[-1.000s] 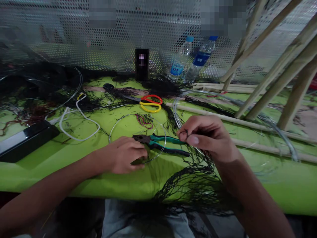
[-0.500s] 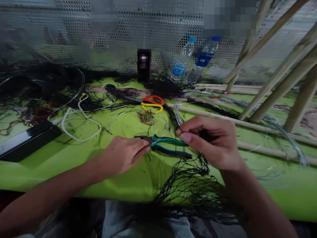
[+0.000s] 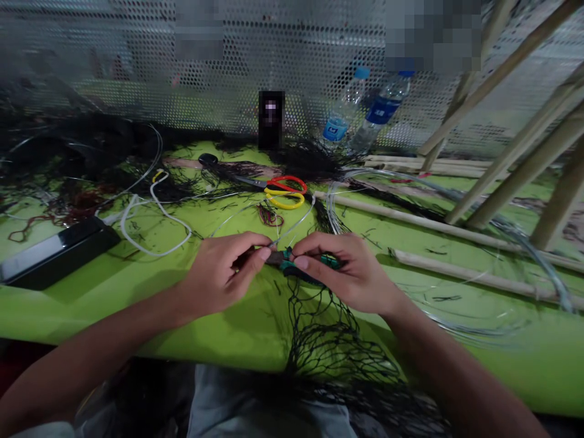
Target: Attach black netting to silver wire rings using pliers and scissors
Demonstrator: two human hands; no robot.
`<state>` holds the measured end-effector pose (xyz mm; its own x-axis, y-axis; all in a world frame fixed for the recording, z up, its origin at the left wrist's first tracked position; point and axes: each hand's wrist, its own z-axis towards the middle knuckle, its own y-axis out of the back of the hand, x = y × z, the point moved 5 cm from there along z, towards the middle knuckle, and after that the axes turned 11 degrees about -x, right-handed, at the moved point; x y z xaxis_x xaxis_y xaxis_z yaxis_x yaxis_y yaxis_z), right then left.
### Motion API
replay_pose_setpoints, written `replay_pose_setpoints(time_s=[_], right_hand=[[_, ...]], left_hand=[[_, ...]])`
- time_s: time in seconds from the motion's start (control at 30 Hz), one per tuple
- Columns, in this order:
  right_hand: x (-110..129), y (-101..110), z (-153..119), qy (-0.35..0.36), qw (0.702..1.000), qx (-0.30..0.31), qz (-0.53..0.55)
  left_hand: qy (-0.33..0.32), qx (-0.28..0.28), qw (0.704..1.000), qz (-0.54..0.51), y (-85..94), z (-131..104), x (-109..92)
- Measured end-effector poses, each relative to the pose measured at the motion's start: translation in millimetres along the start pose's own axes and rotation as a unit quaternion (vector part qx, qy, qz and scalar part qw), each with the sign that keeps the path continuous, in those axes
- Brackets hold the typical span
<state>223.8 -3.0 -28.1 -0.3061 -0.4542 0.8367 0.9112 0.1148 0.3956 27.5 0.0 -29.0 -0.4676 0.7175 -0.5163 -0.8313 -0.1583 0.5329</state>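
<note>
My left hand (image 3: 230, 267) is closed in a pinch on the end of a thin clear wire (image 3: 298, 224), which curves up behind the fingers. My right hand (image 3: 347, 271) pinches the black netting (image 3: 323, 331) just to the right, fingertips close to those of the left. From there the netting hangs down over the table's front edge toward my lap. Under both hands lie green-handled pliers (image 3: 275, 258), their handles mostly covered by my right hand. Red-and-yellow scissors (image 3: 285, 199) rest behind the hands, near a small bundle of dark red thread (image 3: 270, 215).
A black box (image 3: 64, 255) with a white cable (image 3: 157, 250) lies left. Wooden poles (image 3: 460, 267) and coiled clear wire (image 3: 561, 292) occupy the right. Two water bottles (image 3: 335, 125) and a dark upright object (image 3: 271, 131) stand by the perforated metal panel (image 3: 219, 91).
My right hand has moved left and in toward my left hand, bringing the netting along and covering the plier handles. My left hand still pinches the wire.
</note>
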Motion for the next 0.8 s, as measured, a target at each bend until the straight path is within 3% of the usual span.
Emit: replay_pose_setpoints(time_s=[0.3,0.47,0.6,0.7,0.8], right_hand=[[-15,-38,-8,-0.121,0.968,0.022,0.219],[-18,-41,-9,-0.131,0.970,0.014,0.203],[-15,-40,-10,-0.114,0.989,0.024,0.089],[-10,-19,-6,-0.095,0.992,0.068,-0.039],[-19,40,5,-0.099,0.973,0.135,-0.160]], left_hand=[[0.006,0.023,0.999,-0.043,-4.1,-4,-2],[-0.008,0.000,1.000,-0.017,-3.5,-3,-4],[0.012,-0.002,1.000,-0.006,-4.9,-3,0],[0.024,0.023,0.999,-0.004,-8.0,-4,2],[0.034,0.050,0.998,-0.005,-10.0,-4,4]])
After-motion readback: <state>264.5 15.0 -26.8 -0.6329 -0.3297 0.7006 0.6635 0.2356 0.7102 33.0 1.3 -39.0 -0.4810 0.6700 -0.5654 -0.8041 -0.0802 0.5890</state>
